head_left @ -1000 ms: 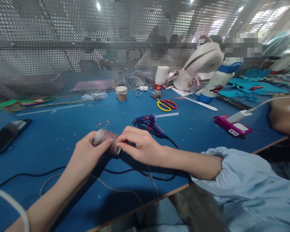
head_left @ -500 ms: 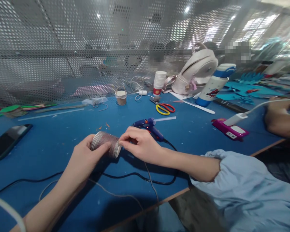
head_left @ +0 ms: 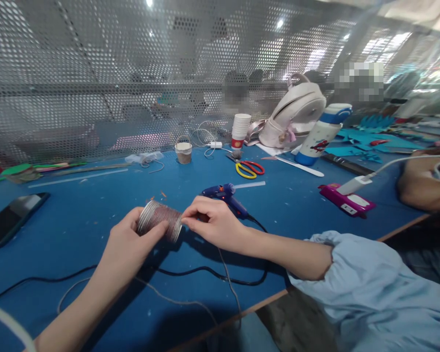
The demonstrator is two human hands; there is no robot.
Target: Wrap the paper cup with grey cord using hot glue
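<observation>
My left hand (head_left: pixel 134 239) is wrapped round a cord-wound cup (head_left: pixel 159 218), which lies on its side just above the blue table. Rows of grey and reddish-brown cord circle its wall. At the cup's right end, my right hand (head_left: pixel 214 222) pinches the thin grey cord (head_left: pixel 229 276) between thumb and forefinger. That cord hangs from below my right hand and loops across the table's front. Right behind my right hand lies a blue glue gun (head_left: pixel 218 189), a clear glue stick poking from its back. The pinched bit of cord is mostly hidden by my fingertips.
Scissors (head_left: pixel 250 169), a small wrapped bucket (head_left: pixel 184 152), stacked paper cups (head_left: pixel 240 131), a bottle (head_left: pixel 320 134) and a backpack (head_left: pixel 293 112) stand toward the back. A phone (head_left: pixel 14 220) lies left, a purple power strip (head_left: pixel 346 199) right. Another person's arm (head_left: pixel 427 183) rests at far right.
The view has shifted slightly. My right hand still pinches at the cup's right end, and the cup has turned a little in my left hand.
</observation>
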